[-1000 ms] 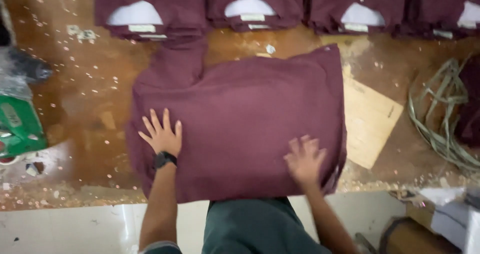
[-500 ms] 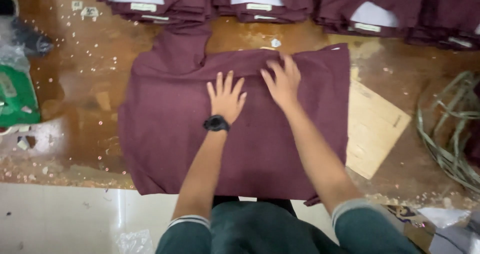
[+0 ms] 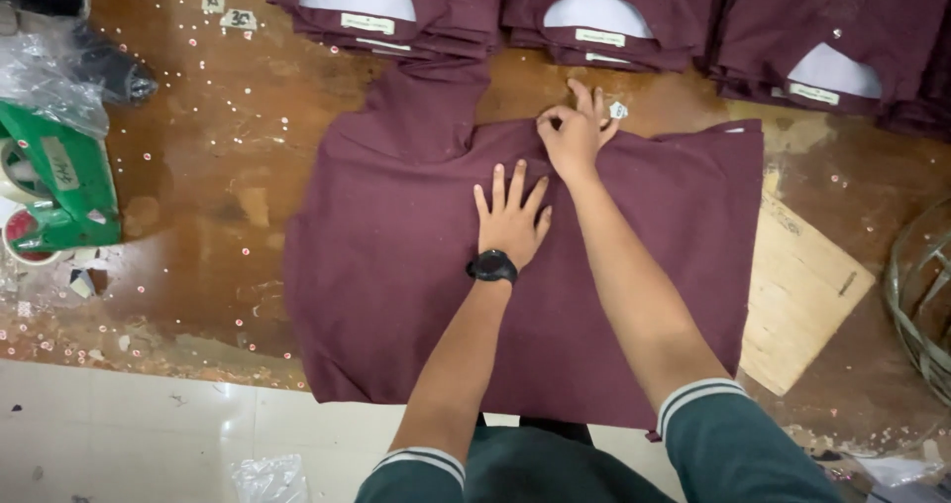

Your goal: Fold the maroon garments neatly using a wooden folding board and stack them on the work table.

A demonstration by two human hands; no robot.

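At the maroon shirt's (image 3: 396, 265) top edge, right hand (image 3: 573, 131) now pinching, left hand (image 3: 511, 216) flat

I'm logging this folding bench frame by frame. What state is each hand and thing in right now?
Left hand: flat, fingers spread, pressing the garment.
Right hand: pinching the garment's top edge.
Maroon garment: spread flat on the table, sleeve folded up.
Folded shirts: stacked in a row, collars showing.
Cardboard sheet: lying flat, partly under the garment.
Green tape dispenser: resting, untouched.
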